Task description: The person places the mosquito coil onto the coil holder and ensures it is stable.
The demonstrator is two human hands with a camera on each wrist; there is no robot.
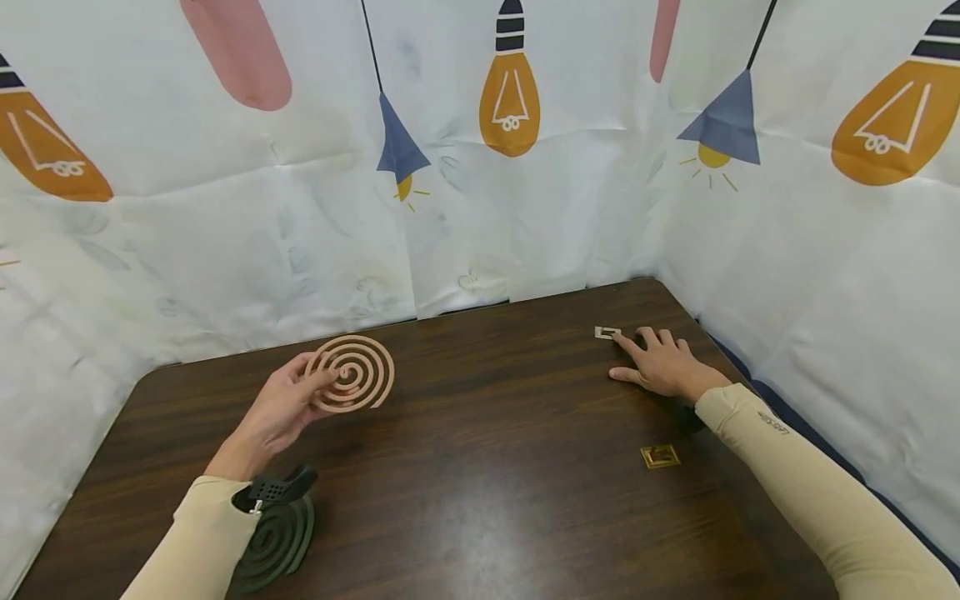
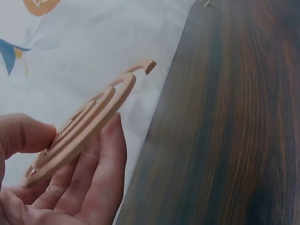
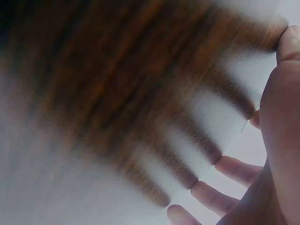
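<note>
A tan mosquito coil (image 1: 367,386) is pinched by its left part between thumb and fingers of my left hand (image 1: 288,404), raised over the far left of the table. In the left wrist view the coil (image 2: 86,131) appears nearly edge-on, thumb on one face and fingers behind. My right hand (image 1: 663,362) lies spread at the far right, palm down, its index fingertip at the edge of a small flat silvery metal piece (image 1: 600,332) with a cut-out. In the right wrist view, the fingers (image 3: 236,169) rest on the glossy tabletop.
A dark green mosquito coil (image 1: 273,546) lies at the near left, partly hidden by my left wrist. A small gold-coloured metal plate (image 1: 660,456) with a cut-out lies nearer than my right hand. The brown wooden table (image 1: 465,442) meets a white patterned curtain (image 1: 480,225) behind.
</note>
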